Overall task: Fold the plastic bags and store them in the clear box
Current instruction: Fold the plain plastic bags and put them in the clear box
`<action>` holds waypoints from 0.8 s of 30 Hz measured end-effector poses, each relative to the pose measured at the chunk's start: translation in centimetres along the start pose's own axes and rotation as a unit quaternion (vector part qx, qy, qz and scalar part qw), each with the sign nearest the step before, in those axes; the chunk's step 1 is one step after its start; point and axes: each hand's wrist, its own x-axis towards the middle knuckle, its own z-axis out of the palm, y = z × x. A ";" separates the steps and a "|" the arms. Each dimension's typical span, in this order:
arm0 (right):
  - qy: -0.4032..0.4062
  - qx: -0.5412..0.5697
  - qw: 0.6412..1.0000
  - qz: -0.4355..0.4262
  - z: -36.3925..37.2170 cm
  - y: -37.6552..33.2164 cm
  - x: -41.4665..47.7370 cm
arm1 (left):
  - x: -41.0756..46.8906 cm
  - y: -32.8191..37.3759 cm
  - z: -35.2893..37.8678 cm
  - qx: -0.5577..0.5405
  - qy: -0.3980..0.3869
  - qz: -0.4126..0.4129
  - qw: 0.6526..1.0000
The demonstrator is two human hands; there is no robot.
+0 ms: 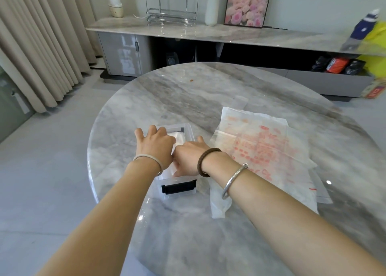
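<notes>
Both hands cover most of the clear box (177, 184); the right hand (189, 160) hides its own fingertips inside. The yellow object (376, 45) at the frame's right edge is blurred.

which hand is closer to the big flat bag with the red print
Right. The right hand is over the clear box, just beside the bag; the left hand is on the box's far side.

Both bare forearms reach forward, wrists nearly touching. The left hand (155, 145) lies palm-down with fingers (152, 129) spread; the right hand (189, 157) angles inward beside it, fingers curled down and partly hidden.
</notes>
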 end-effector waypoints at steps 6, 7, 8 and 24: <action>0.083 0.053 0.995 -0.026 -0.7 1.3 -1.2 | -0.2 0.8 -2.1 -0.065 0.025 -0.026 0.997; 0.109 0.070 0.991 -0.027 -1.0 1.9 -1.8 | -0.2 1.2 -2.6 -0.083 0.040 -0.030 0.995; 0.140 0.103 0.984 -0.028 -1.2 2.6 -2.5 | -0.2 1.7 -3.1 -0.104 0.054 -0.029 0.993; 0.176 0.392 0.735 0.524 7.4 19.3 -10.4 | 1.3 15.8 1.1 -0.120 -0.112 0.188 0.968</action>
